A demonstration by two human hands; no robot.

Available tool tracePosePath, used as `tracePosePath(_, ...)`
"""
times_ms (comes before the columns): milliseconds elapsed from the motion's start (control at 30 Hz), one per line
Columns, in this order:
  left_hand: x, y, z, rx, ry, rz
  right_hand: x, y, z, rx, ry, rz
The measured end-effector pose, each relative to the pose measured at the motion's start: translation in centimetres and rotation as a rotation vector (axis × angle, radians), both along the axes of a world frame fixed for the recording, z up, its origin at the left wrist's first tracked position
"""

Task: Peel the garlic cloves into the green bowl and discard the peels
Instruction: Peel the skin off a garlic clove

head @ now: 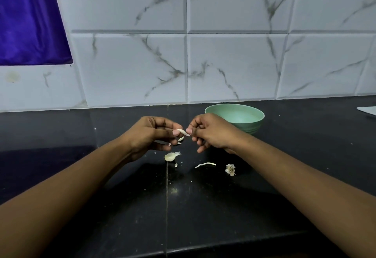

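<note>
Your left hand (154, 135) and right hand (211, 133) both pinch one small garlic bit (183, 132) between them, above the counter (122, 196). The bowl (255, 125) sits just behind your right hand. A clove (170, 156), a peel (205, 164) and a root end (230, 169) lie on the counter near your hands.

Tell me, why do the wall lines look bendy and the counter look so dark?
In the head view, the wide-angle lens curves the tile lines on the wall near the edges; in the head view, dim light leaves the black counter dark with a faint sheen; the left hand and right hand pinching the garlic piece look sharp.
</note>
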State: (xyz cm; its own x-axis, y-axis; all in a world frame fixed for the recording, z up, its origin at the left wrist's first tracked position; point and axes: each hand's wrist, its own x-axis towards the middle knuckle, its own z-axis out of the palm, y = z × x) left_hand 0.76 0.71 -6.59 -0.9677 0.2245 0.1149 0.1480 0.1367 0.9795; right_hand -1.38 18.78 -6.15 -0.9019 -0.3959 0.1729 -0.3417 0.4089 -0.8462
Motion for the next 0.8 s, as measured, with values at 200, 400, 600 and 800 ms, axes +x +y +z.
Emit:
tracePosePath(200,-0.6,-0.9,0.5,0.046,-0.014,0.106,0.9,1.1,1.9,0.456,0.119,0.092)
tracePosePath(400,-0.9,-1.1,0.2,0.042,-0.049,0.143,1.4,2.1,3.1,0.562,0.105,0.165)
tracePosePath(600,-0.7,-0.6,0.4,0.027,-0.001,0.174,1.0,0.9,1.9,0.313,0.241,-0.041)
tracePosePath(800,-0.4,0.5,0.3,-0.056,0.097,0.205,0.1,-0.2,0.4,0.013,0.195,-0.077)
